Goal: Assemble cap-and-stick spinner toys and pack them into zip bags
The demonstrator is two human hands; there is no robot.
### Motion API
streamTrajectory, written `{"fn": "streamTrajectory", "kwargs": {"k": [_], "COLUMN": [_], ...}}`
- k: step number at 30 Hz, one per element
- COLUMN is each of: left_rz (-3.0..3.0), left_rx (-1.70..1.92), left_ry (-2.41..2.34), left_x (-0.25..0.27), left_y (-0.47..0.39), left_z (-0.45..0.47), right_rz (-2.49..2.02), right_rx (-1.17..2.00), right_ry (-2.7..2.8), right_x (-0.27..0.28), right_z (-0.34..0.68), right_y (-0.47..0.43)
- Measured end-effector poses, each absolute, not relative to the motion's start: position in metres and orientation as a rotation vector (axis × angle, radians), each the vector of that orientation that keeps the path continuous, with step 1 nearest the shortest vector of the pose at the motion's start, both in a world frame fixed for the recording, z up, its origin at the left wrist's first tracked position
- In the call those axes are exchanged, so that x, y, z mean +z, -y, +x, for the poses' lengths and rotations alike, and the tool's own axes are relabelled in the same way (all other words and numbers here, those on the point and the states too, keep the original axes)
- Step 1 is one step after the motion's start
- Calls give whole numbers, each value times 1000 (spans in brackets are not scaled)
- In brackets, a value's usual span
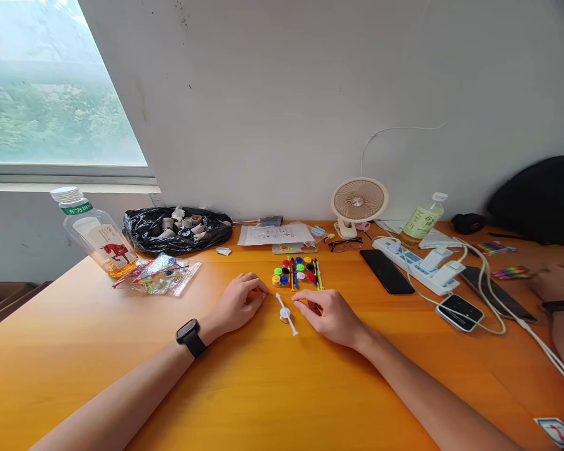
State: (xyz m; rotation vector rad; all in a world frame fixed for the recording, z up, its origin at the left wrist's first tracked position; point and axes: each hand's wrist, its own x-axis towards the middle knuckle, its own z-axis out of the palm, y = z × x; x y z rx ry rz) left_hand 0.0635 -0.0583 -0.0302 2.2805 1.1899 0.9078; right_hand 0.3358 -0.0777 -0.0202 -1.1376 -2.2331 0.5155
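Head-camera view: both hands are resting on the orange wooden table (75,351), flanking a white plastic stick with a small disc (286,313). The left hand (239,305), at nine o'clock, is lying loosely curled and holding nothing; the right hand (329,315), at three o'clock, is pinching narrow just beside it, perhaps readying a grip, while the cluster of coloured plastic discs and sticks (297,273) is sitting at twelve o'clock.

The near part of the bench (272,394) is bare wood, with lots of room to slide across. Between the two hands lies a small white stick (286,314), with only thin gaps on each side. Just behind it the colored pieces (297,273) block the way. Far left, a bottle (94,233), a clear packet (164,274) and a black bag (178,230) fill the space. On the right, cables (489,294), a power strip (416,266) and phones (386,270) crowd the bench.
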Motion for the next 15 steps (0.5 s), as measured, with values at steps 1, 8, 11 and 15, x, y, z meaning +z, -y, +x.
{"fn": "streamTrajectory", "kwargs": {"k": [1, 8, 11, 15], "left_rz": [2281, 2283, 2281, 2285], "left_rx": [905, 894, 893, 895], "left_ry": [-1188, -1191, -1192, -1191], "left_x": [-30, -30, -31, -32], "left_y": [58, 57, 57, 58], "left_z": [64, 64, 64, 63], "right_rz": [-1120, -1040, -1047, -1073], "right_rx": [530, 594, 595, 577], "right_ry": [2234, 2300, 2310, 2317], "right_x": [-20, -17, -16, -15], "right_z": [335, 332, 330, 329], "right_y": [78, 83, 84, 84]}}
